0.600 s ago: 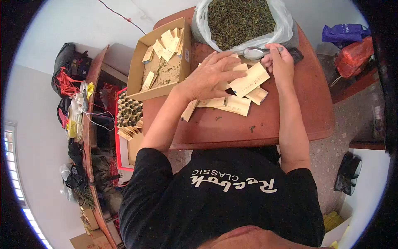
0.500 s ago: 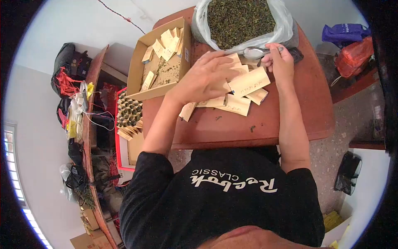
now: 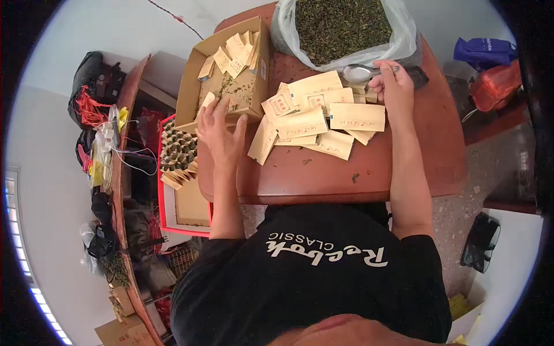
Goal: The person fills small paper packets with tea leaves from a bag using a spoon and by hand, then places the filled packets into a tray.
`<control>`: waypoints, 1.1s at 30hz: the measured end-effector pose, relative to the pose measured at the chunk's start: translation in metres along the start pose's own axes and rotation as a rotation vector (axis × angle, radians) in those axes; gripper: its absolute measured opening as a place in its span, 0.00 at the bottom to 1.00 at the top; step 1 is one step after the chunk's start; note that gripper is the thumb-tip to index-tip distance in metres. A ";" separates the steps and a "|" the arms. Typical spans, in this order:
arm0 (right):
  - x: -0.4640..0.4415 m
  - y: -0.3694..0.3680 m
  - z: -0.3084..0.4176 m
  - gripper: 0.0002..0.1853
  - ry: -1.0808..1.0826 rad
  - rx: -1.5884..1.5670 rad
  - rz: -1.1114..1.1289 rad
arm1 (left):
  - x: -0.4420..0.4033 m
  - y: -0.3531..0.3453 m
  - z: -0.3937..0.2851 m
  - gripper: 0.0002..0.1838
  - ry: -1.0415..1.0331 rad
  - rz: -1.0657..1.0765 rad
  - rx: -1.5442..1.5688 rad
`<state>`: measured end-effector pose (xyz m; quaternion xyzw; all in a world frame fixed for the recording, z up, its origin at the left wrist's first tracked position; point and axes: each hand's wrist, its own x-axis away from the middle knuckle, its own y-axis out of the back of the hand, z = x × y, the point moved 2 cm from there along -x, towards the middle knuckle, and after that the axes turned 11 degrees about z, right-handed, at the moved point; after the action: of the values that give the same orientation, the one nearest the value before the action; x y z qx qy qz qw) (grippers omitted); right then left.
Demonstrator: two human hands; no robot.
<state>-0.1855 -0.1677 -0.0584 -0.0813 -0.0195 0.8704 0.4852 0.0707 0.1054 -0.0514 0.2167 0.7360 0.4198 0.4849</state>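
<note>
My left hand (image 3: 221, 134) is at the near edge of the cardboard box (image 3: 193, 72), fingers apart, beside a paper packet (image 3: 206, 105) inside it; no grip on the packet shows. My right hand (image 3: 391, 86) is closed around the handle of a metal spoon (image 3: 359, 73), right of the packet pile. Several tan paper packets (image 3: 300, 124) with printed marks lie overlapping on the red-brown table (image 3: 277, 183). More packets (image 3: 236, 55) stand in the far part of the box, with dark leaf bits on its floor.
A clear plastic bag (image 3: 287, 34) of dark dried leaves stands at the table's far side. A dark object (image 3: 416, 76) lies right of my right hand. Left of the table, a red-edged box (image 3: 164, 210) holds filled packets. A cluttered shelf (image 3: 118, 190) stands farther left.
My left hand has moved left from over the packet pile to the box, uncovering the pile. My right hand still holds the spoon. The view has shifted slightly.
</note>
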 end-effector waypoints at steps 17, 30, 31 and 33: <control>-0.006 0.002 -0.007 0.14 0.019 0.024 0.010 | -0.121 -0.088 0.059 0.32 -0.137 -0.009 -0.040; -0.002 0.000 -0.004 0.15 0.016 0.044 0.009 | -0.018 0.015 -0.083 0.30 -0.379 0.306 0.364; -0.001 -0.001 -0.002 0.15 0.008 0.047 0.008 | -0.013 0.015 -0.090 0.30 -0.383 0.343 0.351; 0.001 -0.002 0.000 0.14 0.003 0.044 0.012 | -0.006 0.007 -0.093 0.30 -0.378 0.382 0.338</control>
<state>-0.1847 -0.1654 -0.0580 -0.0717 0.0010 0.8735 0.4815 -0.0105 0.0665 -0.0262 0.5028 0.6381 0.3273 0.4826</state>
